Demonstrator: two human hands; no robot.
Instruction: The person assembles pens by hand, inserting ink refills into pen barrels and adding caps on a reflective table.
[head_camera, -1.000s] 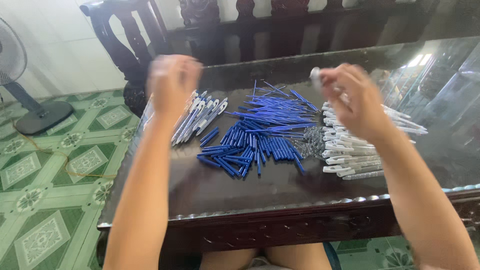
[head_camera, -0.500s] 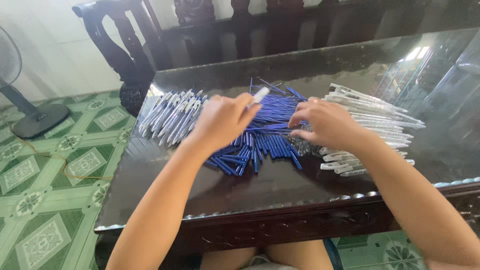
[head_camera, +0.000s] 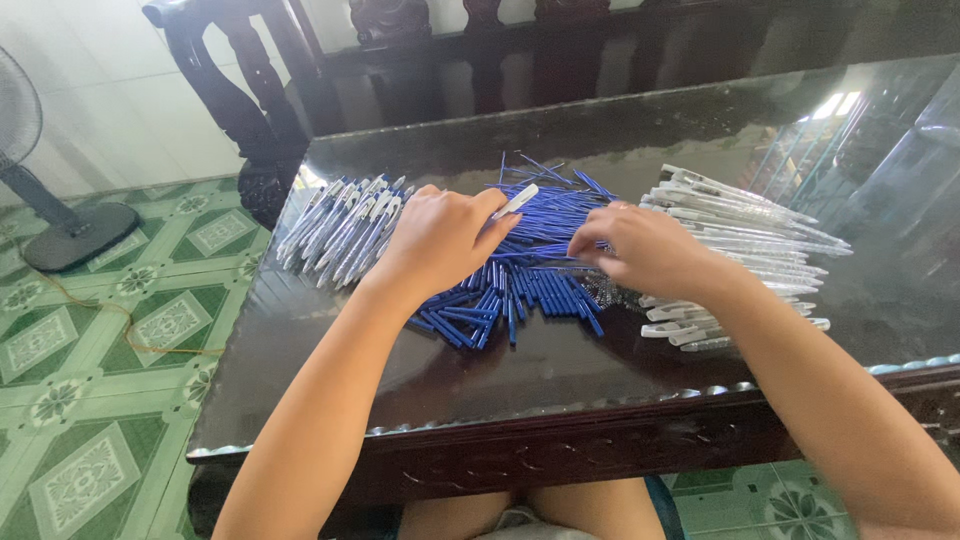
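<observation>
While its fingers hide the grip, left hand (head_camera: 440, 235) pinching a white pen barrel (head_camera: 519, 200) (right hand's (head_camera: 640, 245) grasp unclear)

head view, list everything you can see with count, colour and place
blue pen parts: a large pile, too many to count, blue, middle of the table under both hands
assembled pens: a row, too many to count, white and blue, left of the blue pile
clear pen barrels: a pile, too many to count, clear and white, right of the blue pile
small springs: a little heap, grey, between the blue pile and the clear barrels
table: one, dark with a glossy glass top, centre
chair: one, dark carved wood, behind the table
fan: one, dark base, on the green tiled floor at far left
left hand: holds a white pen piece
right hand: on the blue pile
</observation>
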